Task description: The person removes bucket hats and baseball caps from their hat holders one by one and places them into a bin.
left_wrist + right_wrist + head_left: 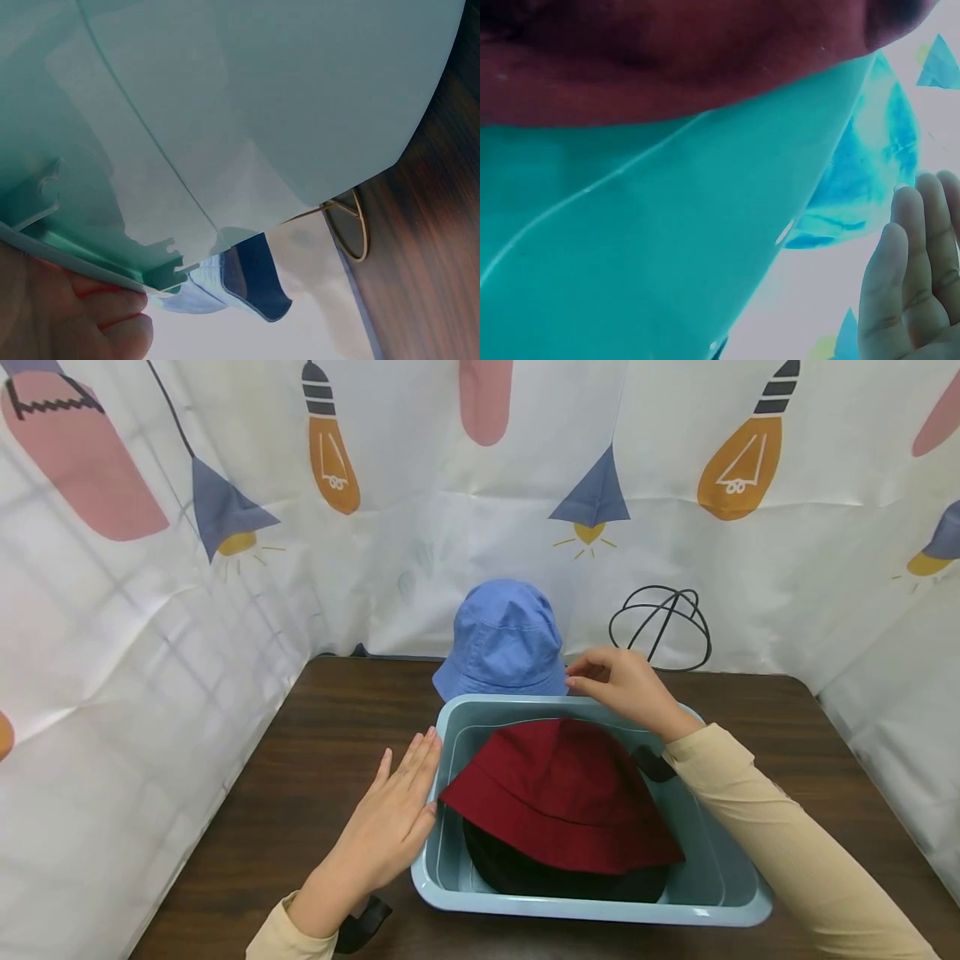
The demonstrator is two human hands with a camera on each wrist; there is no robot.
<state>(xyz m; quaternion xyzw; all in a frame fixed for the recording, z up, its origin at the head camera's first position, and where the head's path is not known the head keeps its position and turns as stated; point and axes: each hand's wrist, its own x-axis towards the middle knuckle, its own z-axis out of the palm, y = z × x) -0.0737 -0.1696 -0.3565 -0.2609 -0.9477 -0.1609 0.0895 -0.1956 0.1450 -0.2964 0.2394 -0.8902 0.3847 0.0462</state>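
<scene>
A light blue basin holds a dark red bucket hat, which lies on top of a black one. Behind the basin sits a blue bucket hat. My left hand rests with straight fingers along the basin's left rim; in the left wrist view its fingertips lie right at the rim. Over the back right corner reaches my right hand, thumb and fingertips close to the blue hat's brim. In the right wrist view, the fingers of that hand are extended beside the blue hat.
A black wire hat stand is at the back right, behind my right hand. The dark wooden table extends on both sides of the basin. A white curtain printed with lamps hangs around the back and sides.
</scene>
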